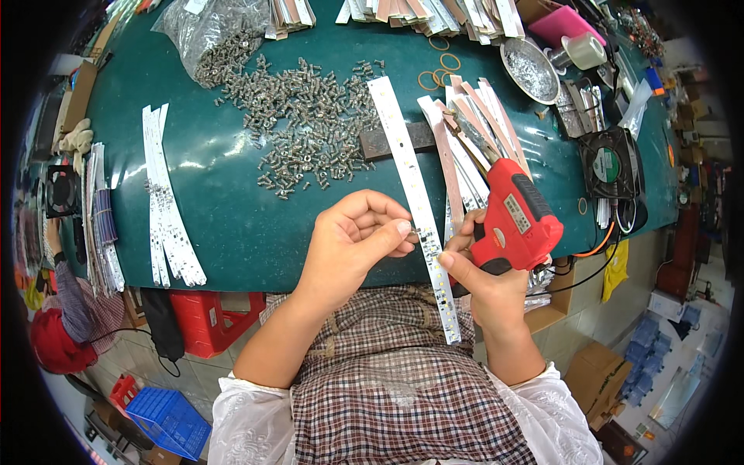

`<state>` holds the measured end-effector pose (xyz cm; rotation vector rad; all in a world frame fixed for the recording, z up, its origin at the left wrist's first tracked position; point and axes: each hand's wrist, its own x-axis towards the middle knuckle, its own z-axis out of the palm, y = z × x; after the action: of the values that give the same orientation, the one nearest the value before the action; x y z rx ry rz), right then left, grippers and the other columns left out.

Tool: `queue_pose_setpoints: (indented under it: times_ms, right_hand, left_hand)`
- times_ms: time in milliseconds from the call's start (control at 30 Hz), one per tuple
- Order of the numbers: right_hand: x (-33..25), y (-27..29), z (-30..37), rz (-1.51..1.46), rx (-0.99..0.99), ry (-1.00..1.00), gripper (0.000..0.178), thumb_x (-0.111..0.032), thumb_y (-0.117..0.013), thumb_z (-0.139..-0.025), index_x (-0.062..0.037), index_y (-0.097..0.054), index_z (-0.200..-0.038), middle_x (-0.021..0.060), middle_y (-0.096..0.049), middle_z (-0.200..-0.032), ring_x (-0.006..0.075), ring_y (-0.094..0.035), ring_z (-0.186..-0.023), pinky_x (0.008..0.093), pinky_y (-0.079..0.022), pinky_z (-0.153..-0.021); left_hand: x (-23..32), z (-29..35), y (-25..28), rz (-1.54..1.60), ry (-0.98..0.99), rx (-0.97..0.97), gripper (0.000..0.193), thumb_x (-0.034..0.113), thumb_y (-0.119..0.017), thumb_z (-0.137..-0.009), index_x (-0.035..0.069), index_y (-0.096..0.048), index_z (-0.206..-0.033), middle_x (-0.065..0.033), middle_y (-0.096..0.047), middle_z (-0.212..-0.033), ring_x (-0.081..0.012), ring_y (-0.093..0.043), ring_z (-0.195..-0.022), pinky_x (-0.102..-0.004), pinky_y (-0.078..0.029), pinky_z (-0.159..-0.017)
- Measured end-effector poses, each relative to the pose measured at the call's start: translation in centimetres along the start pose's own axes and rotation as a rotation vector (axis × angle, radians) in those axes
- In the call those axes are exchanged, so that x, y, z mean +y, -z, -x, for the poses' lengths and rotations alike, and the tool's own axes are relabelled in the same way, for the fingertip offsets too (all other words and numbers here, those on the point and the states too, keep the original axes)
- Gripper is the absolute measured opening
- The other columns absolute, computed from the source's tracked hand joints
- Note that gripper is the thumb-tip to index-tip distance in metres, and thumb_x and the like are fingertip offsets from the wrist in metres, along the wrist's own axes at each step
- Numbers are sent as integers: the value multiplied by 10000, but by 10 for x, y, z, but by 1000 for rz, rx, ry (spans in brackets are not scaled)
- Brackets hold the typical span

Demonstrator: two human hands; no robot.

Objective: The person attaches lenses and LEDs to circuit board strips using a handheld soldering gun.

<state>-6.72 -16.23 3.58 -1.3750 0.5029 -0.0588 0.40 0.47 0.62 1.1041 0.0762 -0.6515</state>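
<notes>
A long white LED circuit board strip (408, 167) stands tilted in front of me, its lower end over my checked apron. My right hand (484, 283) is closed, with the thumb pressing the board and the fingers around a red soldering gun (511, 221), whose tip points away over the bench. My left hand (356, 240) pinches at the board's left edge beside its small black components; what lies between the fingertips is too small to name. Beyond the left hand, a spread of small metal fittings (306, 116) covers the green bench top.
Loose white strips (167, 209) lie to the left, and a bundle of strips (457, 159) sits behind the gun. A dark metal block (376, 143) is behind the board. A metal dish (531, 71) and a fan (611, 164) stand right. Another person (70, 333) works far left.
</notes>
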Motion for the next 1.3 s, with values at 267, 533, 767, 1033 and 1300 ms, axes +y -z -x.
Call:
queue_pose_setpoints:
  times_ms: [267, 533, 767, 1033, 1300]
  right_hand:
    - [0, 1, 0, -23, -6, -1, 419, 60, -726, -791, -13, -457, -1104, 27, -614, -806, 46, -568, -684, 193, -442, -620]
    - [1, 1, 1, -19, -23, -3, 421, 71, -720, -791, -15, -455, -1106, 33, -608, -826, 50, -574, -698, 195, -451, -633]
    - [3, -3, 10, 119, -11, 71, 502, 152, -687, -762, -15, -430, -1159, 62, -500, -994, 109, -605, -807, 221, -498, -660]
    - [0, -6, 10, 201, -4, 90, 487, 151, -679, -771, -8, -421, -1152, 67, -494, -967, 110, -611, -780, 212, -499, -657]
    - [4, -4, 10, 138, -9, 117, 535, 159, -694, -747, -11, -413, -1169, 81, -478, -1037, 122, -605, -794, 219, -503, -658]
  left_hand:
    - [-1, -1, -1, -5, 1, 5, 111, 78, -641, -911, 4, -608, -987, -99, -694, -874, -136, -667, -741, -263, -556, -682]
    - [-4, 0, 2, 17, 10, -33, 130, 68, -638, -931, -11, -599, -1026, -111, -693, -935, -138, -677, -817, -261, -562, -734]
    - [-7, 5, -9, -65, -52, 63, 124, 59, -622, -934, -32, -622, -1018, -94, -684, -913, -140, -681, -802, -262, -565, -716]
    - [-3, 10, -11, -75, -76, 58, 145, 54, -643, -921, -51, -658, -1019, -95, -689, -918, -146, -687, -809, -261, -566, -747]
    - [-4, 6, -4, -13, 4, -4, 169, 35, -664, -903, -57, -655, -1045, -116, -697, -945, -138, -682, -816, -265, -574, -758]
